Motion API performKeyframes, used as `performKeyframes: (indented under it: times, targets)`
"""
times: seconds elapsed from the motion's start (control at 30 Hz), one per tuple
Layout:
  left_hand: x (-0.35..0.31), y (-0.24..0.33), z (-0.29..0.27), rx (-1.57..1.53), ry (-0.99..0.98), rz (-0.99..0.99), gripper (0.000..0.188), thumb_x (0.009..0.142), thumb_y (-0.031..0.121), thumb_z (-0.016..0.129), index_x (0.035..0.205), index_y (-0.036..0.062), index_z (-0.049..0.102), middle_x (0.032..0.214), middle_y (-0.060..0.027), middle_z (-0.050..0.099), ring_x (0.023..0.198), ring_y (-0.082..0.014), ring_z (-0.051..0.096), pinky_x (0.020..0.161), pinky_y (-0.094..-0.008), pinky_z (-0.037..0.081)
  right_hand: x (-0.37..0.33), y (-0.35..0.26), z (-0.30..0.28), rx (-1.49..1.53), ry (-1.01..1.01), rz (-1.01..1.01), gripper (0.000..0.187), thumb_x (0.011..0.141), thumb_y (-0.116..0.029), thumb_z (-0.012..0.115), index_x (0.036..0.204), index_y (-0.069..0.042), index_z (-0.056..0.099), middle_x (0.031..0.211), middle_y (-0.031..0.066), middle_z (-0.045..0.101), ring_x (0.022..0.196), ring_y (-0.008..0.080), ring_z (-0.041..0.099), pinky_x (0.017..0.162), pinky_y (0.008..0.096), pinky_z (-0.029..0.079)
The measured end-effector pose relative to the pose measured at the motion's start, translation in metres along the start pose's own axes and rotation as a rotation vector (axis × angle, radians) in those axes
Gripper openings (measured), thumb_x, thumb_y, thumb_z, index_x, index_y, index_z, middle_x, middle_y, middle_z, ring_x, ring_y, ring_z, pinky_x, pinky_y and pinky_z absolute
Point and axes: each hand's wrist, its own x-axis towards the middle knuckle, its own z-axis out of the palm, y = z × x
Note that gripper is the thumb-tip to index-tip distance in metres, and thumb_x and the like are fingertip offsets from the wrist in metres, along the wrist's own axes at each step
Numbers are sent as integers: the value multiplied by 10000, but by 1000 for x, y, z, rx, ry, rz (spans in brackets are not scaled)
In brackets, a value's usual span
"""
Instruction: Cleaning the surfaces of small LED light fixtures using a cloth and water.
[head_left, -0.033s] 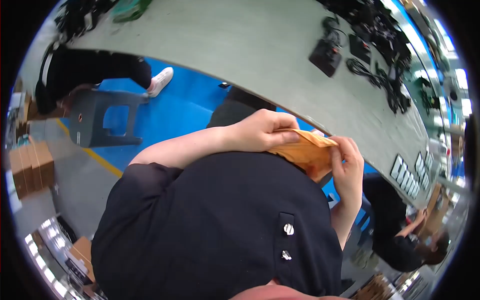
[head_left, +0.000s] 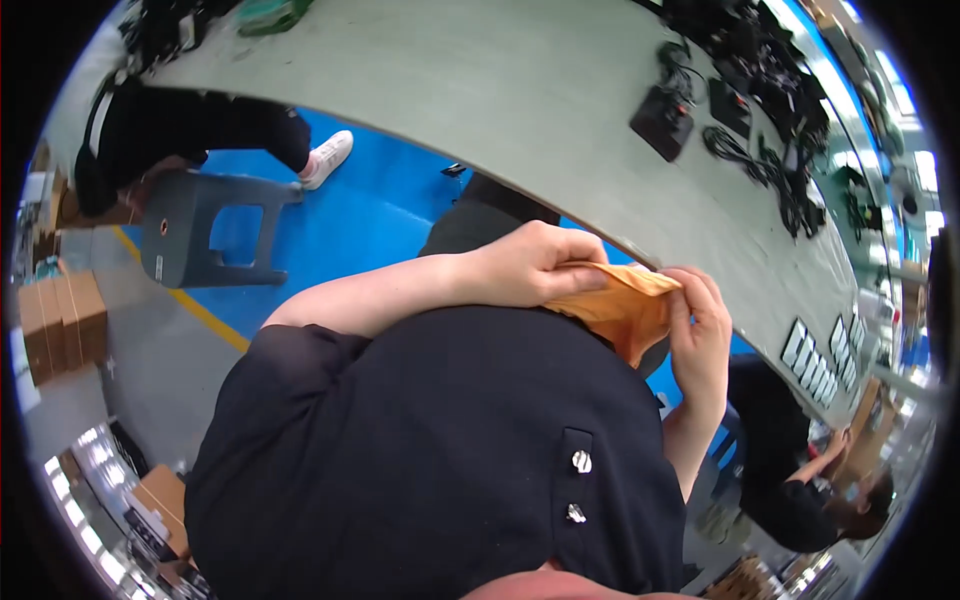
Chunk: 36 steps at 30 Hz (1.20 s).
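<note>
A soft orange cloth (head_left: 628, 308) is stretched between my two hands, close in front of my body and beside the table edge. My left hand (head_left: 535, 264) pinches its left end, thumb and fingers closed on the fabric. At its upper right corner my right hand (head_left: 698, 322) grips the cloth between thumb and curled fingers. The cloth sags in folds between the hands, and its lower part hangs down.
A grey-green table (head_left: 480, 90) runs diagonally ahead. On it lie black adapters with cables (head_left: 664, 122) and rows of small pale-faced pieces (head_left: 810, 362). A grey stool (head_left: 215, 228) and a seated person are left; another person (head_left: 800, 490) works at right. Cardboard boxes (head_left: 62, 325) stand far left.
Both hands keep hold of the orange cloth and have barely shifted. The cloth's folds have changed slightly, and the whole view has turned a little.
</note>
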Motion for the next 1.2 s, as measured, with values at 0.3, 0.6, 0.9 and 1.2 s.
performKeyframes:
  times: [0.3,0.6,0.9,1.2]
  targets:
    - [-11,27,-20,504,332,391,190,798,-14,590,966,67,555,750,-107,607,649,-251,624,573,-307,480,2,-38,-24,44,54,-189,272,899,15,506,1145,31,619,1205,184,591,1083,266,589,922,324,446]
    - [22,86,-32,189,321,527,256,832,-46,442,1063,51,495,832,-87,618,795,-174,654,706,-282,503,23,-56,-27,531,30,-93,599,842,-237,618,1367,-35,414,1334,113,498,1244,208,448,1017,345,339]
    - [32,87,-56,-235,50,529,281,846,-70,396,1093,45,465,1011,-32,517,876,-80,533,760,-219,454,55,-45,-2,768,-79,-182,245,874,-180,642,993,22,569,851,12,532,776,91,535,779,212,438]
    - [30,83,-66,-37,89,341,228,877,-50,412,1057,54,506,877,-20,545,747,-79,537,653,-230,468,41,-32,-13,1233,-324,121,477,862,-218,648,1205,64,474,921,122,630,721,150,612,612,246,495]
